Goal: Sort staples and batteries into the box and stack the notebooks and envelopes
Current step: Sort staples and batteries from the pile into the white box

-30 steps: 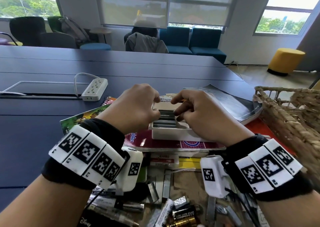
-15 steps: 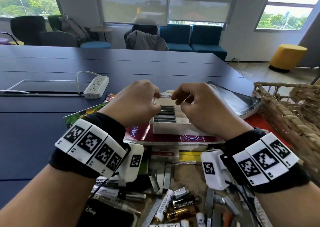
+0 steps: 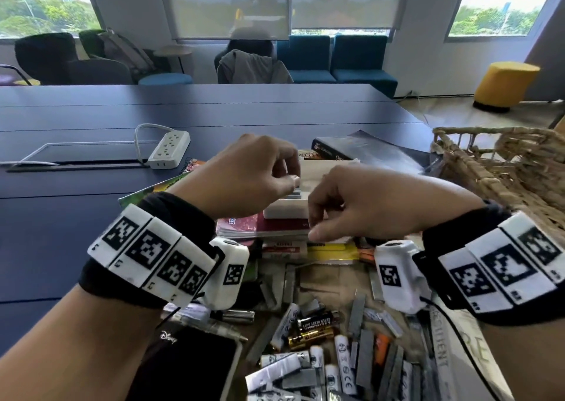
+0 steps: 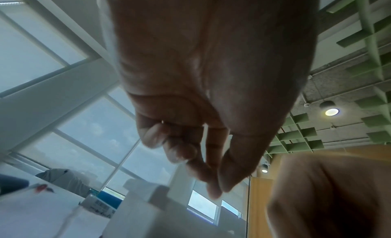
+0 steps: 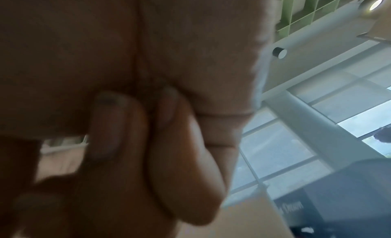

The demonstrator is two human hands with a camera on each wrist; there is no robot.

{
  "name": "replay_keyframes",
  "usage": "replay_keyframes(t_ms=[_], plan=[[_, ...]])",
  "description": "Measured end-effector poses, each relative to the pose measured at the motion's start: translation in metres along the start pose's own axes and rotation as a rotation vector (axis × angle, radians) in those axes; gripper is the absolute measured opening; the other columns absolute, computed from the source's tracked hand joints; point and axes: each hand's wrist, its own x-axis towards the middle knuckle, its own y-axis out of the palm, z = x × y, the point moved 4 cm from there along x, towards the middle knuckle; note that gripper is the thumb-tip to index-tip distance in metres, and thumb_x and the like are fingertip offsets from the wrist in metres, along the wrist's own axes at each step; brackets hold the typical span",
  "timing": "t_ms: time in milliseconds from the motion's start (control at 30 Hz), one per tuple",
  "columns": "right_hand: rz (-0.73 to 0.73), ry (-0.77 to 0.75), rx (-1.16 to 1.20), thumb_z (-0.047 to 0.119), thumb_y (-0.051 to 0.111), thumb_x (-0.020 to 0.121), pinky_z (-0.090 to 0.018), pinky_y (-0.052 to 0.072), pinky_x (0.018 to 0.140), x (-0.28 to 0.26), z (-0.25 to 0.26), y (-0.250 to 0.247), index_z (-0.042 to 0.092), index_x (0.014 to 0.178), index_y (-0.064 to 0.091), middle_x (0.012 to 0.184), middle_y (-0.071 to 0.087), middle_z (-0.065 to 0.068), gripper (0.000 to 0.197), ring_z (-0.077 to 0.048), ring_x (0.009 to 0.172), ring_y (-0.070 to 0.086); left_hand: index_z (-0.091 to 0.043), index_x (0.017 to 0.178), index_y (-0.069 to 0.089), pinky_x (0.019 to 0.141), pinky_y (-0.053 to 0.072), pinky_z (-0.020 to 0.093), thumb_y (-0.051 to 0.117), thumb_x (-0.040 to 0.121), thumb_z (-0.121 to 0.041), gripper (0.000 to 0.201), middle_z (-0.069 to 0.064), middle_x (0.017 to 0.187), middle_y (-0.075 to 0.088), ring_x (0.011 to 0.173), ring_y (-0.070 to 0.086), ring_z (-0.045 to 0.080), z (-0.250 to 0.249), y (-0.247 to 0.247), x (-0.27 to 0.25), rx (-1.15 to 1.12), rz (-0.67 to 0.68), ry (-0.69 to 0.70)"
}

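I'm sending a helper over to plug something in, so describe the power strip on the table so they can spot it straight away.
Start at the long dark blue table. On its left part, beyond the person's left hand, lies the white power strip, with its white cord looping behind it. It is the only white block with rows of sockets on top, lying apart from the notebooks, batteries and staples nearer the person.

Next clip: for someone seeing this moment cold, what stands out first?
Two hands, the left hand and right hand, meet mid-frame over a small white box on a red notebook, both with fingers curled. Nearest the camera lies a jumble of loose batteries and grey staple strips. A woven wicker basket sits at the right edge.
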Motion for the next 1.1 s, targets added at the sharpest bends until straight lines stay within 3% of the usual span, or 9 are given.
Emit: replay_keyframes(t_ms=[167, 367, 467, 567, 867, 967, 1100], plan=[[0.159, 0.056, -0.138, 0.044, 0.083, 0.079, -0.023, 0.042, 0.062, 0.002, 0.001, 0.032, 0.032, 0.091, 0.068, 0.076, 0.063, 0.013, 0.022, -0.003, 0.073, 0.059, -0.026, 0.082, 0.069, 0.055, 0.038, 0.013, 0.071, 0.093, -0.028, 0.011, -0.007, 0.066, 0.064, 0.059, 0.054, 0.002, -0.007, -0.001, -0.005, -0.020, 0.108, 0.002], [0.153, 0.056, -0.220, 0.034, 0.082, 0.081, -0.029, 0.054, 0.071, 0.008, 0.001, 0.042, 0.025, 0.104, 0.071, 0.093, 0.067, 0.009, 0.027, -0.012, 0.083, 0.063, -0.026, 0.082, 0.069, 0.059, 0.042, 0.017, 0.071, 0.093, -0.028, 0.012, -0.005, 0.069, 0.067, 0.060, 0.056, 0.004, -0.004, 0.000, -0.005, -0.029, 0.113, -0.016], [0.155, 0.054, -0.265, 0.034, 0.082, 0.081, -0.027, 0.049, 0.064, 0.009, 0.003, 0.043, 0.029, 0.085, 0.062, 0.087, 0.063, 0.010, 0.021, -0.013, 0.081, 0.061, -0.026, 0.085, 0.070, 0.064, 0.046, 0.022, 0.071, 0.093, -0.029, 0.009, -0.006, 0.074, 0.069, 0.068, 0.060, 0.006, -0.001, 0.003, -0.004, -0.038, 0.127, -0.033], [0.168, 0.062, -0.284, 0.033, 0.082, 0.081, -0.027, 0.044, 0.063, 0.008, 0.003, 0.042, 0.032, 0.073, 0.052, 0.082, 0.059, 0.011, 0.031, -0.013, 0.081, 0.060, -0.027, 0.088, 0.071, 0.070, 0.051, 0.028, 0.070, 0.093, -0.032, 0.007, -0.007, 0.078, 0.070, 0.073, 0.064, 0.009, 0.002, 0.007, -0.004, -0.041, 0.172, -0.049], [0.208, 0.054, -0.276, 0.028, 0.076, 0.085, -0.029, 0.048, 0.062, 0.006, 0.003, 0.043, 0.031, 0.068, 0.054, 0.085, 0.064, 0.008, 0.028, -0.014, 0.079, 0.061, -0.026, 0.087, 0.071, 0.072, 0.050, 0.030, 0.070, 0.093, -0.034, 0.010, -0.005, 0.078, 0.070, 0.073, 0.064, 0.011, 0.005, 0.012, -0.003, -0.049, 0.203, -0.065], [0.139, 0.044, -0.238, 0.030, 0.072, 0.086, -0.030, 0.049, 0.060, 0.003, 0.005, 0.037, 0.028, 0.073, 0.057, 0.077, 0.061, 0.006, 0.020, -0.013, 0.073, 0.059, -0.026, 0.088, 0.070, 0.075, 0.052, 0.034, 0.070, 0.093, -0.035, 0.010, -0.005, 0.080, 0.071, 0.075, 0.065, 0.012, 0.006, 0.012, -0.003, -0.062, 0.205, -0.063], [-0.018, 0.020, -0.124, 0.030, 0.068, 0.083, -0.025, 0.040, 0.056, 0.005, 0.003, 0.024, 0.026, 0.066, 0.054, 0.065, 0.054, 0.007, 0.022, -0.008, 0.063, 0.053, -0.026, 0.088, 0.071, 0.074, 0.054, 0.034, 0.069, 0.094, -0.034, 0.010, -0.005, 0.078, 0.070, 0.072, 0.064, 0.012, 0.007, 0.011, -0.001, -0.125, 0.190, -0.049]])
